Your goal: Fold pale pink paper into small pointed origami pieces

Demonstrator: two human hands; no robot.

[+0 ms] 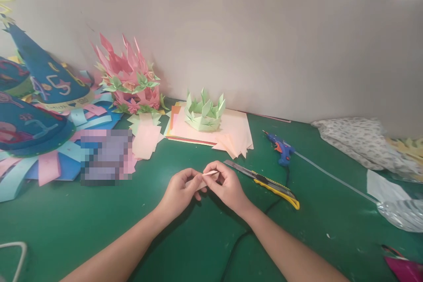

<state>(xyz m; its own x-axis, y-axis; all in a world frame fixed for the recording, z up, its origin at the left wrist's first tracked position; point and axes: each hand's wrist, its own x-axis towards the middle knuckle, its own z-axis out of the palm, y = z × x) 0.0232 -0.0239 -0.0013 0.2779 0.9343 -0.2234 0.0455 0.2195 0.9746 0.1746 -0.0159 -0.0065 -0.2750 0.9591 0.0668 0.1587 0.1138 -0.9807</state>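
Between both hands is a small folded piece of pale pink paper point(211, 176), held just above the green table. My left hand point(183, 187) pinches its left end between thumb and fingers. At the other end, my right hand point(228, 185) grips it with thumb and forefinger, and part of the paper is hidden by the fingers. A yellow box cutter point(277, 189) with a long blade lies to the right of my right hand. Beyond the hands, several folded peach paper pieces point(232, 144) rest on a stack of coloured paper point(172, 133).
A green paper crown point(205, 114) stands on the stack; pink paper crowns point(132, 75) are farther left. Blue cone hats point(49, 70) crowd the left side. A blue glue gun point(280, 147) with a long glue stick lies right, its black cord point(238, 242) crossing the table point(185, 246).
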